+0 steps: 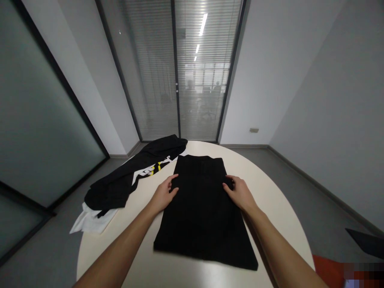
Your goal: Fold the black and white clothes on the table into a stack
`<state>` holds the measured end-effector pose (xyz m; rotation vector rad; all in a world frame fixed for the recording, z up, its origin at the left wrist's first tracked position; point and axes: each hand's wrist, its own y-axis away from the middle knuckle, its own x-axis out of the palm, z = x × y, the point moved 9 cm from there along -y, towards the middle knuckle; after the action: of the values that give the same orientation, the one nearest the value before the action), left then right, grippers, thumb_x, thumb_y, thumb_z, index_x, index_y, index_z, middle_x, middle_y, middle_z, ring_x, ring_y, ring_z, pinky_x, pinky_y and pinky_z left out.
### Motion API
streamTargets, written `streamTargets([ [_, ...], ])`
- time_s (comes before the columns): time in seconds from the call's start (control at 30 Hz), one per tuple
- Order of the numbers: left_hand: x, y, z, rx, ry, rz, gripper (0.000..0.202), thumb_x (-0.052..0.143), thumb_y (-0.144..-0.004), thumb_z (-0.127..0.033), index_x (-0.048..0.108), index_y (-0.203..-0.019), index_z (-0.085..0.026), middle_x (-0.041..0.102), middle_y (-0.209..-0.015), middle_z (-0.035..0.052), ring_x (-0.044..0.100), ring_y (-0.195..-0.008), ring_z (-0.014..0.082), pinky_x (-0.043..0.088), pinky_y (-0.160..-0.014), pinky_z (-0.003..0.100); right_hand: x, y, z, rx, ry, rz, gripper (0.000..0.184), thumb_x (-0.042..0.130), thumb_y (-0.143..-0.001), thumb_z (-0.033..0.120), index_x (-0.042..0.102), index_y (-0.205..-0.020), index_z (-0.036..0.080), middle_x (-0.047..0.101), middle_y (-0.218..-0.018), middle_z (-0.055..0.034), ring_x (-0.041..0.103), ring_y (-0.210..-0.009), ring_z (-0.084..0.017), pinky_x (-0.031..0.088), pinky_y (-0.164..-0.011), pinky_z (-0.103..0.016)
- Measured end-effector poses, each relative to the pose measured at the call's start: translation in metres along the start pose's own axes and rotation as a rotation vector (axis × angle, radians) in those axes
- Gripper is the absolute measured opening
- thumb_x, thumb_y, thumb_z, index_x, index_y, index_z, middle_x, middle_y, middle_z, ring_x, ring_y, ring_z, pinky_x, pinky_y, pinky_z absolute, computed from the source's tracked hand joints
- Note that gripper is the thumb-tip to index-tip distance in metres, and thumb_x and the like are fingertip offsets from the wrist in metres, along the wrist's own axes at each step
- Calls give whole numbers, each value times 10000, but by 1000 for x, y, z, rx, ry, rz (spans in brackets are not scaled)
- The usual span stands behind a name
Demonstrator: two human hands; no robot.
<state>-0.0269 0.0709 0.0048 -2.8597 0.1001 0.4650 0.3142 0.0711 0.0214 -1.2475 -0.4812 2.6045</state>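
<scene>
Blinds [207, 100] stand behind the worktop [255, 180]; on it, the black garment [201, 212] lies flat, your left hand [163, 194] and right hand [240, 194] at its side edges, whether clamped you can't tell. You're likely straightening it; next calls for even handling.

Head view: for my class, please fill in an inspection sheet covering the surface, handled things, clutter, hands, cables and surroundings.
Surface: pale table with a curved edge.
Handled things: black garment, laid flat, wider at the near end.
Clutter: black, white and yellow clothes heaped on the left, white cloth reaching past the table edge.
Hands: left hand and right hand at opposite sides of the garment; grip unclear.
Cables: nothing seen.
Surroundings: glass partition with blinds, pale walls, wall plate.
</scene>
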Motion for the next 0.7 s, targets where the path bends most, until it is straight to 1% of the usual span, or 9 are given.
streamTargets([
  [0.07, 3, -3, 3, -56, 33, 27, 521, 701, -799, -274, 629, -1311, -215, 718, -1085, 63, 687, -1007, 215, 542, -951, 398, -3, -1, -2, 60, -4, 9, 408, 594, -872, 417, 654, -1191, 170, 692, -1135, -144, 655, -996, -279, 517, -899, -432],
  [0.13, 4, -5, 9, -134, 78, 32, 559, 710, -787, -277, 613, -1332, -201, 731, -972, 50, 705, -904, 208, 565, -867, 377, -5, -1, -3, 112, -40, 28, 366, 596, -860, 417, 656, -1138, 188, 712, -1033, -110, 665, -878, -250, 524, -805, -391],
  [0.23, 1, -8, 13, -200, 127, 5, 617, 735, -756, -269, 601, -1353, -187, 731, -1040, 75, 695, -780, 182, 561, -772, 331, -6, 1, 1, 119, -102, 67, 300, 587, -861, 420, 616, -1083, 221, 699, -870, -45, 629, -702, -200, 489, -671, -330],
  [0.33, -5, -10, 4, -154, 81, -18, 600, 745, -740, -258, 637, -1325, -184, 700, -1125, 87, 639, -692, 126, 530, -749, 296, -9, 2, 8, 89, -145, 99, 304, 559, -888, 438, 558, -1128, 252, 637, -727, 18, 547, -567, -165, 424, -577, -293],
  [0.47, -4, -10, -9, -91, -35, 53, 564, 687, -812, -283, 623, -1367, -205, 694, -884, 23, 593, -658, 124, 506, -738, 282, -10, 4, 19, 19, -229, 202, 407, 512, -932, 446, 471, -1302, 283, 649, -783, 16, 530, -558, -154, 415, -567, -282],
  [0.53, 0, -9, -14, -58, -85, 116, 565, 634, -867, -301, 573, -1423, -224, 693, -831, 10, 624, -710, 155, 519, -771, 302, -8, 5, 21, -5, -236, 258, 429, 509, -939, 459, 451, -1324, 280, 664, -823, 2, 552, -591, -162, 432, -586, -287],
  [0.57, 2, -8, -17, -33, -101, 139, 558, 605, -890, -303, 553, -1441, -233, 711, -870, 20, 652, -778, 177, 526, -818, 324, -7, 5, 20, -4, -233, 278, 426, 509, -940, 468, 452, -1316, 276, 661, -813, 4, 555, -597, -166, 434, -588, -289],
  [0.63, 4, -8, -21, 25, -130, 136, 483, 558, -916, -288, 604, -1395, -245, 733, -1067, 60, 671, -1012, 230, 498, -972, 389, -7, 5, 17, 9, -228, 288, 408, 515, -938, 486, 475, -1282, 271, 641, -762, 17, 549, -599, -173, 433, -586, -291],
  [0.7, 2, -9, -24, 70, -161, 91, 400, 533, -921, -269, 694, -1286, -249, 677, -1285, 82, 596, -1235, 265, 404, -1113, 442, -9, 3, 16, 3, -256, 256, 354, 516, -939, 494, 529, -1210, 266, 641, -776, 9, 571, -658, -186, 448, -612, -295],
])
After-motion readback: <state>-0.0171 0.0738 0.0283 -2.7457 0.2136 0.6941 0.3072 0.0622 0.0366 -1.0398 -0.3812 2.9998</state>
